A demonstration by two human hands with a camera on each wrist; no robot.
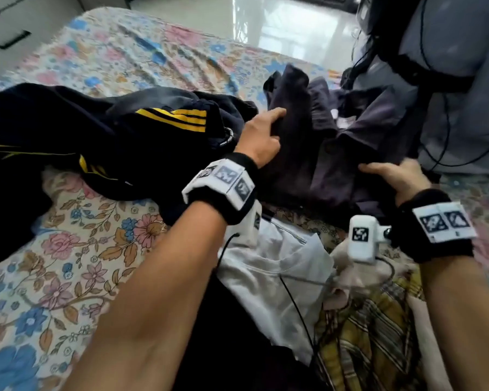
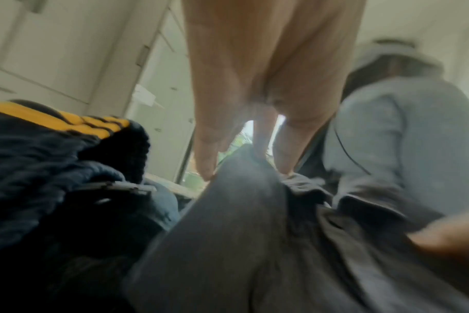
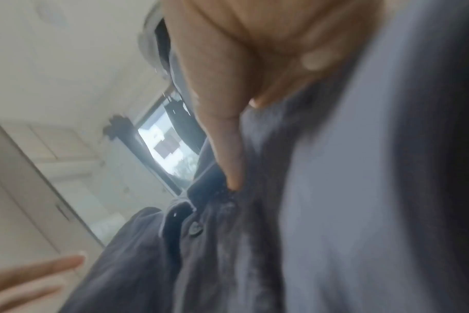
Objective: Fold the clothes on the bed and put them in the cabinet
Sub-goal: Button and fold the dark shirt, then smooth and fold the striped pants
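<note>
The purple shirt (image 1: 336, 153) is soft matt cloth, creased, with a small glossy button (image 3: 194, 227). The bedsheet (image 1: 76, 249) is wrinkled floral cotton. The floor (image 1: 294, 26) is glossy tile.

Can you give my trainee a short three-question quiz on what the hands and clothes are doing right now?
1. True or false: the left hand is pressing on the grey shirt.
2. Which garment lies left of the grey shirt in the head view? A) white shirt B) navy jacket with yellow stripes C) plaid cloth
3. Fill in: the right hand grips the near edge of the ____.

Key
1. True. Its straight fingers rest on the fabric.
2. B. The navy jacket lies there. The white shirt and plaid cloth lie nearer the person.
3. Grey shirt.
</note>
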